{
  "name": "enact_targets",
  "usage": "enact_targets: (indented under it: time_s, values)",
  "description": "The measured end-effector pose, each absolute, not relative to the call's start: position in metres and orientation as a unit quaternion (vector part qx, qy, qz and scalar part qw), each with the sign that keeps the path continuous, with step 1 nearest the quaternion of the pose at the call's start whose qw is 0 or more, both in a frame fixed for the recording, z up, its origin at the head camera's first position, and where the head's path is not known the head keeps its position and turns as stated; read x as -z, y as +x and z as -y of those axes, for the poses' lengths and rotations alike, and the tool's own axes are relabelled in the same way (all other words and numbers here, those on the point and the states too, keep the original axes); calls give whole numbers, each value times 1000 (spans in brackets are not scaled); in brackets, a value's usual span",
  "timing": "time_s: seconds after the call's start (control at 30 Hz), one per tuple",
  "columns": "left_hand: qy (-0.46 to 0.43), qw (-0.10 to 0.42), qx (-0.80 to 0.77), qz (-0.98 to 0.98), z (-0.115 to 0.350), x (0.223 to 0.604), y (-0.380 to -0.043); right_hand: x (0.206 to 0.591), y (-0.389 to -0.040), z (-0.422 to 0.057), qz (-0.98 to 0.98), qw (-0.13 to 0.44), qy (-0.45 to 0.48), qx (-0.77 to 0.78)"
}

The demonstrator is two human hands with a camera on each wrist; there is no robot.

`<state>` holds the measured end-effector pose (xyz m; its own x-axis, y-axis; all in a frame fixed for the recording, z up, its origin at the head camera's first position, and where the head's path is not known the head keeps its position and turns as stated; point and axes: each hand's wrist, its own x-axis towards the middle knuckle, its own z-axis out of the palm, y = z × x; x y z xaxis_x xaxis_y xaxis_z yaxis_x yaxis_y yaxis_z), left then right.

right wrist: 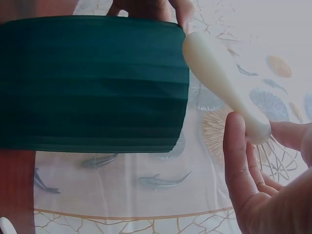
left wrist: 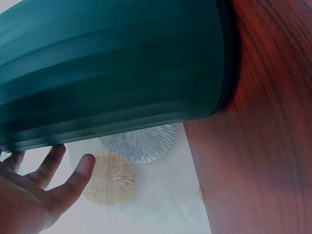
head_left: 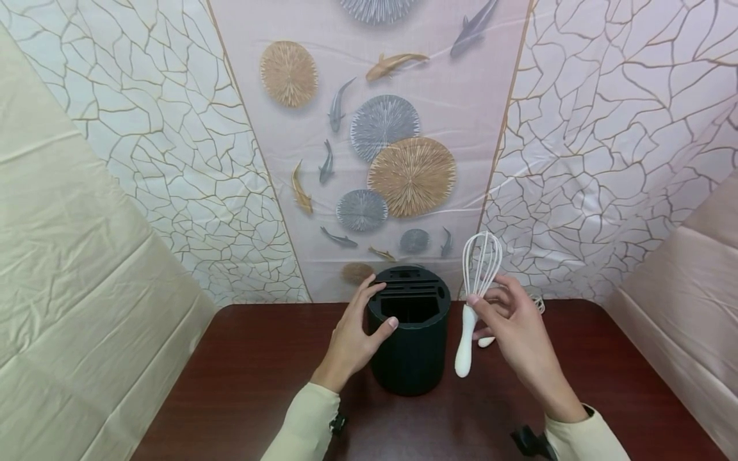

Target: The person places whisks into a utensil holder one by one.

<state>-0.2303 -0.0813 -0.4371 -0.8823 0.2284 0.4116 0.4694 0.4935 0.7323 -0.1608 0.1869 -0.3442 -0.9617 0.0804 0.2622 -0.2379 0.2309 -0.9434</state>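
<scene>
A dark green utensil holder [head_left: 408,358], round with a slotted top, stands upright on the table. My left hand [head_left: 353,333] grips its rim from the left, thumb at the front edge and fingers at the back left; its little finger stands off the wall in the left wrist view. To the right of the holder, my right hand [head_left: 516,323] pinches a whisk [head_left: 466,339] between thumb and fingers where the white handle meets the wires. The whisk is raised, wire loops up and handle end down. In the right wrist view the whisk handle [right wrist: 214,68] overlaps the holder's rim.
Behind my right hand, a second whisk [head_left: 486,342] lies on the dark red wooden table [head_left: 259,365], mostly hidden by the hand. A patterned cloth [head_left: 369,256] hangs at the table's back edge, with plain cloth [head_left: 86,288] at the left side.
</scene>
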Motion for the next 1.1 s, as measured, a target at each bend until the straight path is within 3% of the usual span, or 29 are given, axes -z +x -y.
enact_targets:
  time_s: [1.1]
  values:
    - [-210,126,464,851,83,437,-233,313,-181,-157,749,183,93,-630]
